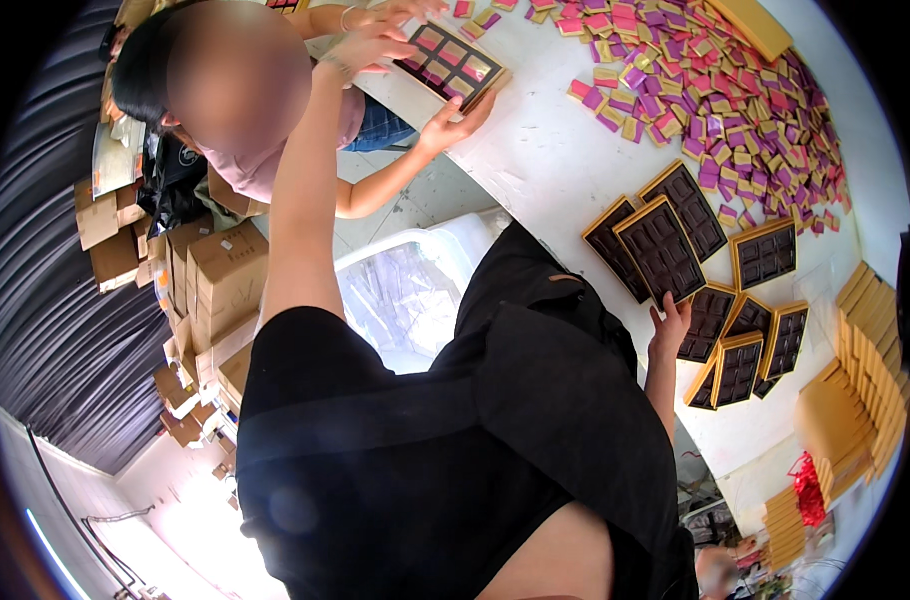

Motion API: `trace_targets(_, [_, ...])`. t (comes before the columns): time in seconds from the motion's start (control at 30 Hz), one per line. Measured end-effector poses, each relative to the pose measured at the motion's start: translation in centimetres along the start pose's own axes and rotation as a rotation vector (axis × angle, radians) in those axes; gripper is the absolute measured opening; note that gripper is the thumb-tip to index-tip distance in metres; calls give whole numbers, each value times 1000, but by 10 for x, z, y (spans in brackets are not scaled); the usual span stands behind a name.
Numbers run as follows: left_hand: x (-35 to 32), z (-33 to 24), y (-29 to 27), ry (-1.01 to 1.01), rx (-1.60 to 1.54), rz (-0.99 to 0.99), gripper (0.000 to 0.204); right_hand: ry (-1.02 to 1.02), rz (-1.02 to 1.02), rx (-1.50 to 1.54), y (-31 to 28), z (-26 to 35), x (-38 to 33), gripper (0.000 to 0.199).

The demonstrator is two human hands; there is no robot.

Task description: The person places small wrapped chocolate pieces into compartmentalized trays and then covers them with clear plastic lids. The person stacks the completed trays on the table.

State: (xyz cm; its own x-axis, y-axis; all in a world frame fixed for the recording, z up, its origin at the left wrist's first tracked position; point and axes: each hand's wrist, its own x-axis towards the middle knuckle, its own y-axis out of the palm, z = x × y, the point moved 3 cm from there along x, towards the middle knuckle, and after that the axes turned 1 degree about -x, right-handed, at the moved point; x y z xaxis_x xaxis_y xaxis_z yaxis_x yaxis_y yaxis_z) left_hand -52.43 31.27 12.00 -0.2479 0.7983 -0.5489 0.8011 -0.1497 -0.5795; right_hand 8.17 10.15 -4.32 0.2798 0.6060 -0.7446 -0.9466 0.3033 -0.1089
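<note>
My left arm stretches far up to the upper left, and my left hand (363, 50) is open, its fingers stretched toward the near end of a gold-edged box (453, 62). Pink and gold wrapped pieces fill that box's dark compartments. A co-worker's hand (459, 124) supports its lower side, and their other hand (407, 10) is above its upper end. On the right, my right hand (669, 328) grips the lower corner of a gold-rimmed box with a dark compartment insert (659, 250). This box lies over similar boxes (687, 205), its compartments unfilled.
More dark-insert boxes (740, 370) overlap on the white table (545, 165). A large heap of pink, purple and gold pieces (715, 110) covers its far right. Gold boxes (865, 330) are stacked at the right edge. A clear plastic bin (405, 290) and cardboard boxes (225, 270) stand left.
</note>
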Motion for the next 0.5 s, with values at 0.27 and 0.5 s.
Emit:
trace_targets(0.27, [-87,-33,179,525,-178,-302,45,-168,16,18,15,9,0,39])
trace_targets(0.5, [-109,-29,376,415,-41,319,78,-196,-37,-3,17,18,-9,32])
